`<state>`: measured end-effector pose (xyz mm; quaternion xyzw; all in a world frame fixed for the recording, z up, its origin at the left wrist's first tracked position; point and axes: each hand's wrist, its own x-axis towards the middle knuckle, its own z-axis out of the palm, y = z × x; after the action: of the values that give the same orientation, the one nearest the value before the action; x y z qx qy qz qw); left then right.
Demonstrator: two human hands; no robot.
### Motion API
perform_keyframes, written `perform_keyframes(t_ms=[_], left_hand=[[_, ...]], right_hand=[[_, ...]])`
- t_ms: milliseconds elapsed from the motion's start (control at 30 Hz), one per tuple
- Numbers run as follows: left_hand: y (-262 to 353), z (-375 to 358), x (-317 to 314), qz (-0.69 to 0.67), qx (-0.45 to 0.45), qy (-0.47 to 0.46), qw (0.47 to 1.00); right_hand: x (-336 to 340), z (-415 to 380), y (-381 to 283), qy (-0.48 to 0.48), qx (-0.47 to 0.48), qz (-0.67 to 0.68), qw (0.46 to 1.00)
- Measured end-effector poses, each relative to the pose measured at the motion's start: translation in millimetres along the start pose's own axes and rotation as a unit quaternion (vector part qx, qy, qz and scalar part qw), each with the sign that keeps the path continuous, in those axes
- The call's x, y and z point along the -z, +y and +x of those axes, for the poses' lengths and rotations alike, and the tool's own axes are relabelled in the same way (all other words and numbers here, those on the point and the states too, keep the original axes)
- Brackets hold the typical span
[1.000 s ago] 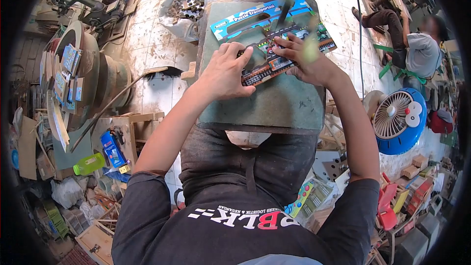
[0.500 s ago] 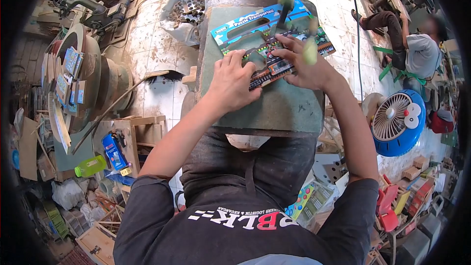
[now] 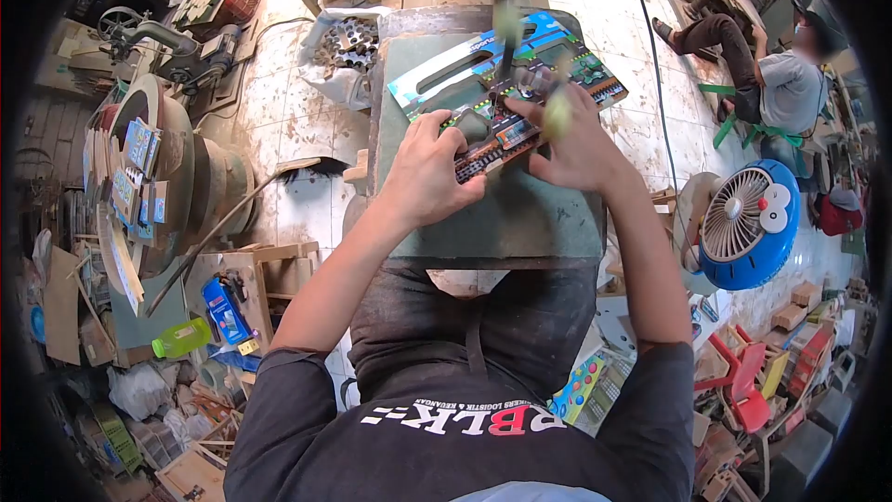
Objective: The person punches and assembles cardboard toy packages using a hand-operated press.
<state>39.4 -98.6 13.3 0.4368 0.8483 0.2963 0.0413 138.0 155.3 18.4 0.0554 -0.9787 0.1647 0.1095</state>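
A flat puzzle board point(image 3: 509, 136), printed with vehicles and with a blue strip and long handle slot at its far end, lies tilted on a grey-green worktable point(image 3: 520, 232). My left hand point(image 3: 423, 167) grips its near left edge, fingers bent over the top and thumb along the near side. On the right part my right hand point(image 3: 585, 144) holds it, index finger reaching toward the middle and thumb at the near edge. A dark, blurred upright machine part point(image 3: 507, 56) with green bits comes down onto the board between the hands. Its lower tip is not clear.
Left of the worktable stands a white sack point(image 3: 325, 65) of small dark pieces. A round machine point(image 3: 139, 144) bears several printed boards. A blue fan point(image 3: 751, 223) stands at right, and beyond it a seated person point(image 3: 790, 93) works. A green bottle point(image 3: 182, 338) lies at lower left.
The board has shifted slightly left and nearer, its left end swinging down. Both hands have moved with it, and my right index finger has drawn back. The whole view has tilted a little.
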Motion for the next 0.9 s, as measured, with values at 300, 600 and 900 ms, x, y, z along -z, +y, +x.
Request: perform_keyframes(t_ms=[300,600,900], left_hand=[[3,-8,6,-0.019,0.008,0.003,1.000],[6,-9,17,-0.032,0.030,-0.003,0.999],[1,-8,25,-0.036,0.029,-0.010,0.999]], right_hand=[[-29,-59,-12,0.078,-0.114,0.066,0.988],[-46,6,21,-0.053,-0.069,0.107,0.990],[-46,-2,11,-0.013,-0.074,0.159,0.985]])
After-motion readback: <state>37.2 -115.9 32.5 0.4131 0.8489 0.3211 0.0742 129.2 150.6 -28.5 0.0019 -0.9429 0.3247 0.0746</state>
